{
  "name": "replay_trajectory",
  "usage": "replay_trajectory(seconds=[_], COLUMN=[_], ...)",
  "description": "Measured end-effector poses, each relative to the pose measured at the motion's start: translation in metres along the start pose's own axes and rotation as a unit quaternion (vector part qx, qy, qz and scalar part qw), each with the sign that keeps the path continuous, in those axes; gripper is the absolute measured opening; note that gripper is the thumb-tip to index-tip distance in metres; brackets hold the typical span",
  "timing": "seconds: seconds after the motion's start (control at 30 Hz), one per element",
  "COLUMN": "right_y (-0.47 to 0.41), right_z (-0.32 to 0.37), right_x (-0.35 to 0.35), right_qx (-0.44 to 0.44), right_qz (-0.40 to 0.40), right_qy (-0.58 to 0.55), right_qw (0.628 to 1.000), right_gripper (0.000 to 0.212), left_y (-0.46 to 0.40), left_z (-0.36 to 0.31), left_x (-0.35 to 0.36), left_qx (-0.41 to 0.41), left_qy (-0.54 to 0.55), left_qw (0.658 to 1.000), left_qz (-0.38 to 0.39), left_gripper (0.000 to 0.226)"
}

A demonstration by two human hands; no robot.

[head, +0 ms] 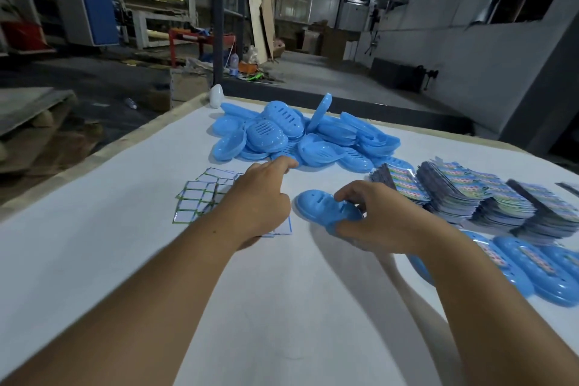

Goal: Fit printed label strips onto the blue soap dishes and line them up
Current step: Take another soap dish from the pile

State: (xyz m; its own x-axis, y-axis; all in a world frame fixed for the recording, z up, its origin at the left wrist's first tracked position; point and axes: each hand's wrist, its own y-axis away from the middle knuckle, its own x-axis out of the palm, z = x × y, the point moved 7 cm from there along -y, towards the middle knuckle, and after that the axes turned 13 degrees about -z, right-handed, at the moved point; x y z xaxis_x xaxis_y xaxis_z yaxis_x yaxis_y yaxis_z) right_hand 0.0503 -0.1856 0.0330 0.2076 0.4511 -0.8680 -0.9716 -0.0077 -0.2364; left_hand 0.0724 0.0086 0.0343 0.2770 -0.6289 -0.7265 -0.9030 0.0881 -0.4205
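One soap dish (326,208), right hand (380,222)

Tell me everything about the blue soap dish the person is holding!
The blue soap dish is an oval of smooth, shiny plastic, lying bottom-up on the white table with a few slots cut in it. No printed label shows on it. The right hand grips its near end, fingers curled over the top and thumb beneath, hiding that part. The left hand is beside it, not touching, one finger pointing to the pile of dishes behind.
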Motion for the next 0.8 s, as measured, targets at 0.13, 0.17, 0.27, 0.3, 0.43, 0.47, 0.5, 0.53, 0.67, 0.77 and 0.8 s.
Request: replay_trajectory(seconds=[0.13, 0.17, 0.27, 0.3, 0.43, 0.47, 0.5, 0.53, 0.67, 0.77, 0.8], right_y=[0.001, 0.002, 0.003, 0.003, 0.004, 0.004, 0.002, 0.001, -0.005, -0.003, -0.003], right_z=[0.003, 0.004, 0.004, 0.005, 0.006, 0.006, 0.005, 0.004, -0.008, -0.016, -0.02], right_x=[0.001, 0.001, 0.0, 0.0, -0.001, -0.001, -0.002, -0.005, -0.042, -0.062, -0.062], right_qx=[-0.014, -0.016, -0.018, -0.017, -0.007, -0.006, -0.005, 0.0, 0.063, 0.07, 0.079], right_qz=[0.019, 0.019, 0.02, 0.021, 0.021, 0.016, 0.005, -0.014, -0.205, -0.277, -0.262], right_qy=[0.003, 0.004, -0.007, -0.012, -0.008, -0.004, 0.002, 0.01, 0.043, 0.124, 0.159], right_qw=[1.0, 1.0, 1.0, 1.0, 1.0, 1.0, 1.0, 1.0, 0.976, 0.95, 0.949], right_gripper=[0.045, 0.044, 0.039, 0.039, 0.038, 0.036, 0.033, 0.029, 0.011, 0.023, 0.026], left_y=[0.008, 0.012, 0.023, 0.024, 0.025, 0.025, 0.024, 0.024, 0.023, 0.023, 0.022], left_z=[-0.014, -0.022, -0.043, -0.045, -0.045, -0.045, -0.044, -0.043, -0.041, -0.041, -0.041], left_x=[0.009, 0.013, 0.025, 0.026, 0.026, 0.026, 0.025, 0.024, 0.023, 0.023, 0.023], left_qx=[0.026, 0.05, 0.13, 0.138, 0.136, 0.137, 0.136, 0.134, 0.126, 0.124, 0.123], left_qy=[0.01, 0.001, -0.039, -0.044, -0.059, -0.058, -0.057, -0.057, -0.074, -0.078, -0.08], left_qw=[0.999, 0.998, 0.99, 0.989, 0.989, 0.989, 0.989, 0.989, 0.989, 0.989, 0.989], left_qz=[0.029, 0.03, 0.02, 0.018, 0.014, 0.012, 0.011, 0.01, 0.009, 0.009, 0.011], left_gripper=[0.057, 0.055, 0.043, 0.041, 0.037, 0.037, 0.037, 0.036, 0.036, 0.036, 0.036])
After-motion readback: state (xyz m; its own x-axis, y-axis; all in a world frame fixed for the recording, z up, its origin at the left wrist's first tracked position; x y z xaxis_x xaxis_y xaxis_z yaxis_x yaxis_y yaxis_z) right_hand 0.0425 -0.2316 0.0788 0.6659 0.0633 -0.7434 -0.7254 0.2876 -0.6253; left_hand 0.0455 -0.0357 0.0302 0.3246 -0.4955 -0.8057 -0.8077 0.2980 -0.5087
